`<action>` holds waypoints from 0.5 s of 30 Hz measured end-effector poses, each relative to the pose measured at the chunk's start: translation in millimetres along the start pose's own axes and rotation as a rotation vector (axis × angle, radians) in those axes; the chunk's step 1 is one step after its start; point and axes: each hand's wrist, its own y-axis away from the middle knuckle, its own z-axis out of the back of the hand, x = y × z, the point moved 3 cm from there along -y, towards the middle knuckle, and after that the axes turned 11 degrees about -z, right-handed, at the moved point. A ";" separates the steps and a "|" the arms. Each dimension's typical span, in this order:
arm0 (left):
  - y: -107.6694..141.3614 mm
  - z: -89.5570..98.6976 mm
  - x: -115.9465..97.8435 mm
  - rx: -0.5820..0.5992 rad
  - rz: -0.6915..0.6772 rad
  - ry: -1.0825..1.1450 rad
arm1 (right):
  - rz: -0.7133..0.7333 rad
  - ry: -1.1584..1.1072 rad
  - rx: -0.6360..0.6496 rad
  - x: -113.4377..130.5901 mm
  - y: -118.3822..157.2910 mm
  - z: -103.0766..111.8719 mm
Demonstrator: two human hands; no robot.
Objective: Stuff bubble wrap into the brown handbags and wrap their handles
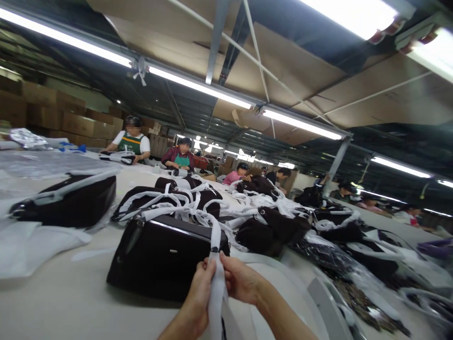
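A black handbag [152, 264] stands on the white table in front of me, a small metal tag on its front. Its strap is wrapped in a white strip [216, 302] that runs down over the bag's right end towards me. My left hand [201, 288] pinches this wrapped strap from the left. From the right, my right hand [240, 278] grips it at the same height, thumb on top. Just above the fingers a short dark piece of the strap shows through a gap in the wrapping.
Another black bag [78, 198] with a wrapped strap lies at the left beside clear plastic sheeting [53, 163]. Behind my bag are several more dark bags [269, 226] with tangled white wrapping. Several people work around the table's far side. Cardboard boxes [53, 108] are stacked at the back left.
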 end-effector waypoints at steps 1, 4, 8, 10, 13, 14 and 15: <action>1.5 0.5 -1.8 0.007 0.021 0.008 | -0.005 -0.016 0.011 -0.8 7.6 1.4; 3.4 5.2 -0.6 0.022 0.086 0.028 | 0.012 -0.044 0.036 -11.8 32.6 3.3; 3.5 7.4 3.3 -0.006 0.109 0.050 | 0.070 -0.106 0.063 -35.3 52.4 -8.1; 5.7 4.2 0.4 -0.025 0.102 0.049 | 0.144 -0.169 0.047 -41.8 54.5 -17.7; 15.5 0.7 -10.4 -0.019 0.075 0.046 | 0.254 -0.166 -0.027 -43.9 52.8 -29.0; 20.0 1.8 -14.4 -0.005 0.046 0.044 | 0.266 -0.136 -0.072 -44.2 51.4 -30.6; 24.7 4.3 -17.5 0.012 0.008 0.041 | 0.273 -0.103 -0.119 -44.5 49.9 -31.0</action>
